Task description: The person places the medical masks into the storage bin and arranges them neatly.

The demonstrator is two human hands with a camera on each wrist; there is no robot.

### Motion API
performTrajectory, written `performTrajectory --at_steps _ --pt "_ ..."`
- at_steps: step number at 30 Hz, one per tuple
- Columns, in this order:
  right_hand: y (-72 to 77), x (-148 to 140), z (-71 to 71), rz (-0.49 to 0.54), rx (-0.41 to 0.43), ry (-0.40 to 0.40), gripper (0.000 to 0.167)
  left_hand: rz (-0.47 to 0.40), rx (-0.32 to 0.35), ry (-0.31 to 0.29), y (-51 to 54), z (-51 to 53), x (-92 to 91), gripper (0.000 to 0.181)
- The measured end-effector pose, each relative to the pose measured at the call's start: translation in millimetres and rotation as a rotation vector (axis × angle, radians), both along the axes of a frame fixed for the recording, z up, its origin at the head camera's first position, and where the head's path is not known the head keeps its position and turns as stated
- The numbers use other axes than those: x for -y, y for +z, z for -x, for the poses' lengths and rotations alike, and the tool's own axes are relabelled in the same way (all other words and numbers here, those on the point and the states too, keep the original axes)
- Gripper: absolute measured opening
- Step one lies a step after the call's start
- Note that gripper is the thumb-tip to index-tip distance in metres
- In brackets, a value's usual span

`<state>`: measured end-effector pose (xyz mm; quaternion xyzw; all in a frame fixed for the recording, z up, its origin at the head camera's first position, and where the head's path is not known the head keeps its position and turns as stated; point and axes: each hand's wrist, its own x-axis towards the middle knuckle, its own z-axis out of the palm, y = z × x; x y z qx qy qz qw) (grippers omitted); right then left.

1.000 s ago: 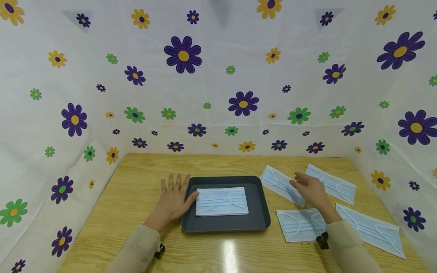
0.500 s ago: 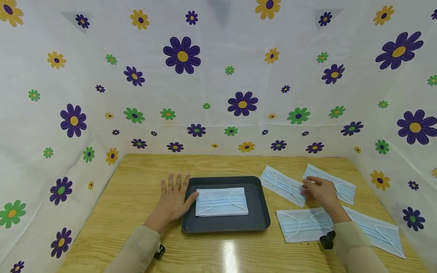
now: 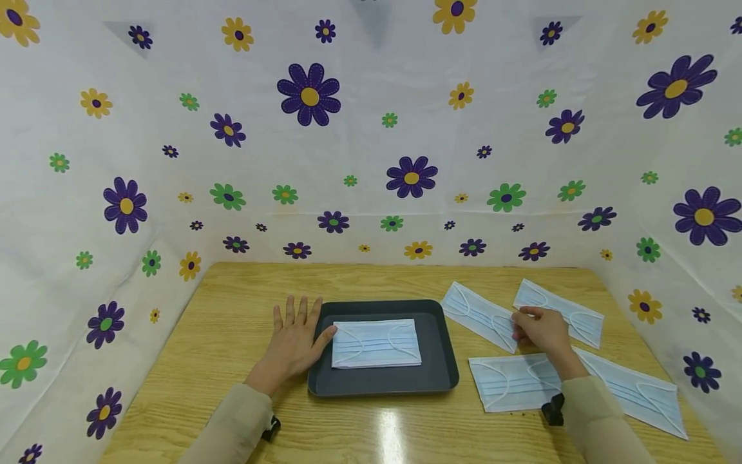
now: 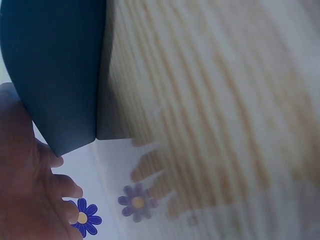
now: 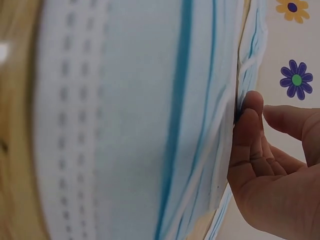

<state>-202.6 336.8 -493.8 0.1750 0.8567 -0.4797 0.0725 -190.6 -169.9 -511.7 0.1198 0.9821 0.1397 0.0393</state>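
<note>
A dark grey tray [image 3: 382, 381] lies on the table with a light blue face mask [image 3: 377, 343], apparently stacked on others, inside it. My left hand [image 3: 290, 345] is spread beside the tray's left side, its thumb reaching over the rim. In the left wrist view, that hand [image 4: 20, 170] is next to the tray wall [image 4: 55, 70]. At the right end of the upper-left loose mask [image 3: 472, 312] are the bent fingers of my right hand [image 3: 545, 332]. The right wrist view shows this hand [image 5: 280, 165] with its fingertips low at the mask's edge and the thumb raised apart.
Three more loose masks lie to the right: one at the back [image 3: 585, 325], one in front [image 3: 501, 383], and one at the far right [image 3: 643, 393]. A flower-printed white sheet [image 3: 348, 148] encloses the wooden table [image 3: 243, 290] at the back and sides.
My right hand has moved a little to the right along the upper-left mask, and its fingers have come down at that mask's right end. The left hand and tray stay put.
</note>
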Motion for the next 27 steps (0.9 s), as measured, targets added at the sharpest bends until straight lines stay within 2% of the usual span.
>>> performTrajectory --at_steps 14,22,27 --pt "-5.9 7.1 4.1 -0.251 -0.046 0.044 0.049 -0.009 0.008 0.000 -1.0 1.9 1.2 0.085" --pt "-7.5 9.2 5.3 -0.306 -0.085 0.022 0.035 -0.007 0.015 0.001 0.5 1.3 0.6 0.085" --pt "-4.8 9.7 3.7 -0.298 -0.075 0.012 0.039 -0.002 0.019 0.000 1.2 1.1 0.7 0.085"
